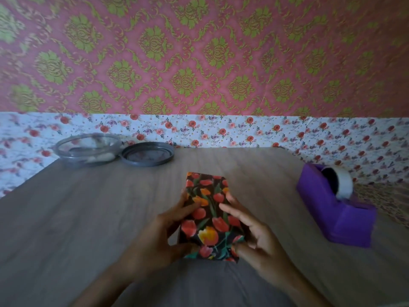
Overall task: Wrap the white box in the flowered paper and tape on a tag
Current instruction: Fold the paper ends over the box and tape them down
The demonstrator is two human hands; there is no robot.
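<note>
The box (pixel 209 214) is fully covered in dark paper printed with red and orange tulips; no white shows. It lies lengthwise near the front edge of the wooden table (pixel 88 218), its near end slightly raised. My left hand (pixel 164 233) grips its left side, thumb under the near corner. My right hand (pixel 254 235) holds the right side, fingers on the top face and thumb at the near end flap. I see no tag.
A purple tape dispenser (pixel 336 216) with a white roll stands at the right. A clear round tub (pixel 87 149) and its grey lid (pixel 147 154) sit at the back left. Flowered cloth and patterned wallpaper rise behind the table.
</note>
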